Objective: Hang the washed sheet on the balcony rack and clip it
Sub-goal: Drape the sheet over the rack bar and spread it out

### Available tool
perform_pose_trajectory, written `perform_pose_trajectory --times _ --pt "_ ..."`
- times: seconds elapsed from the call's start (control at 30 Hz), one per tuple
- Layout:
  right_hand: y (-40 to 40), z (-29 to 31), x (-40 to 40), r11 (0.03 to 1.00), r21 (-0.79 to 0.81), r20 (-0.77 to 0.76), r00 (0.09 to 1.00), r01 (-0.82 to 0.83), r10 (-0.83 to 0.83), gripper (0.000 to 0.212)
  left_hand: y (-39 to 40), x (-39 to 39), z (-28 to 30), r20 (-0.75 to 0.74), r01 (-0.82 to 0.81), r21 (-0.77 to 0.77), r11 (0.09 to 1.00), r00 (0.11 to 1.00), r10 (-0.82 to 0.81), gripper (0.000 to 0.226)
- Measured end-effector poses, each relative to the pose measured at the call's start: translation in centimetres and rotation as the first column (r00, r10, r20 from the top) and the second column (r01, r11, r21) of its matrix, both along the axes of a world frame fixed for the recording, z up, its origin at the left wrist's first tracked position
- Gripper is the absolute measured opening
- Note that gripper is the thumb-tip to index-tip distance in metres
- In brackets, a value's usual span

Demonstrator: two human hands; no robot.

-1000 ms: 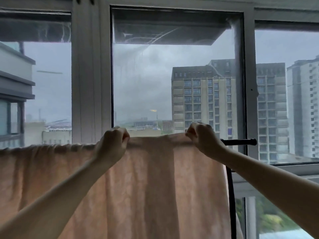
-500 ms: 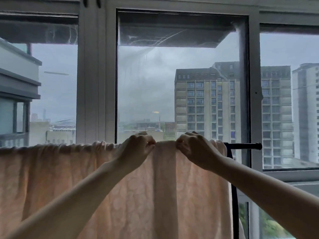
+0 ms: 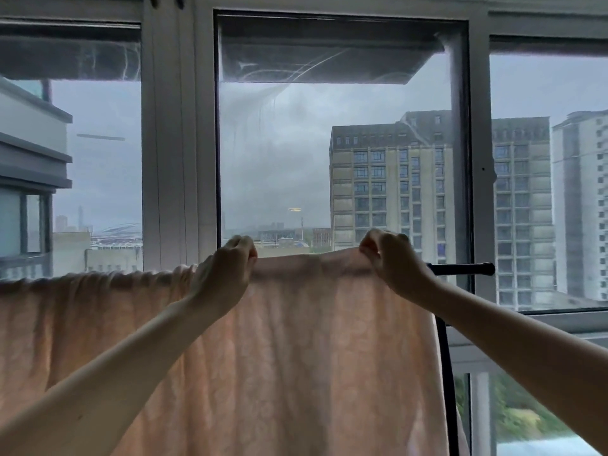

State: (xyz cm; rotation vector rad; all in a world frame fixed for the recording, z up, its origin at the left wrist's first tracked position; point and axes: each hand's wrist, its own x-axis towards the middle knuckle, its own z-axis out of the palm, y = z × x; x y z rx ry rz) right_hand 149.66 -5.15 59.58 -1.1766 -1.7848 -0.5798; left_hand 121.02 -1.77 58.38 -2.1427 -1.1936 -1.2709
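Two bare forearms of yours reach up from the near corners toward the pale peach patterned cotton sheet (image 3: 312, 357), which hangs in front of you over the black metal rack bar (image 3: 460, 268). Your left hand (image 3: 223, 278) has its fingers curled over the sheet's top edge, pinching the cloth where the bunched, gathered stretch on the left ends. Your right hand (image 3: 393, 261) pinches the same top edge further right, thumb and fingers closed on the fabric, close to the bar's bare right end. Between your hands the edge is pulled fairly flat and lifted slightly. The rack's black upright (image 3: 448, 383) runs down just beside the sheet's right border. Farther off stands the grey-framed sliding window (image 3: 171, 143), and beyond its glass a tall beige apartment block (image 3: 391, 185) under heavy cloud.
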Motion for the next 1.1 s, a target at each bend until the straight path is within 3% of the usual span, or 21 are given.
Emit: perform_pose_trajectory --times 0.2,0.37,0.43,0.57,0.67,0.9,1.1 --pt "-0.8 -0.8 3.2 0.999 -0.022 -0.006 1.000 0.029 -0.029 0.006 -0.1 -1.0 -0.3 0.049 -0.119 -0.026 0.993 0.992 0.120 0.015" --pt "-1.3 -1.1 4.3 0.992 -0.117 -0.030 0.999 -0.038 0.035 0.015 -1.6 2.5 -0.7 -0.038 0.041 -0.012 0.999 0.998 -0.041 0.008" --pt "-1.6 -1.0 5.4 0.993 -0.121 -0.013 1.000 -0.012 0.011 0.020 -2.3 4.6 -0.9 -0.104 0.083 -0.024 0.996 0.991 -0.085 0.017" --pt "-2.0 -1.6 8.2 0.981 -0.195 0.041 0.999 0.022 -0.015 0.025 -2.2 8.0 -1.2 -0.158 0.079 -0.064 0.995 0.983 -0.088 0.034" --pt "-2.1 -2.3 9.6 0.986 -0.169 0.069 0.997 -0.002 0.014 0.016 -1.5 9.9 -1.5 -0.148 0.090 -0.026 0.996 0.985 -0.092 0.031" --pt "-1.5 -2.6 9.5 0.995 -0.061 -0.030 0.997 -0.074 0.072 0.008 -0.8 12.8 -1.3 -0.010 0.176 -0.026 0.984 0.984 -0.176 0.017" --pt "-1.1 -2.0 11.9 1.000 0.005 -0.122 0.993 0.011 -0.010 0.011 0.0 13.0 -0.3 0.177 0.144 0.043 0.989 0.973 -0.150 0.014"
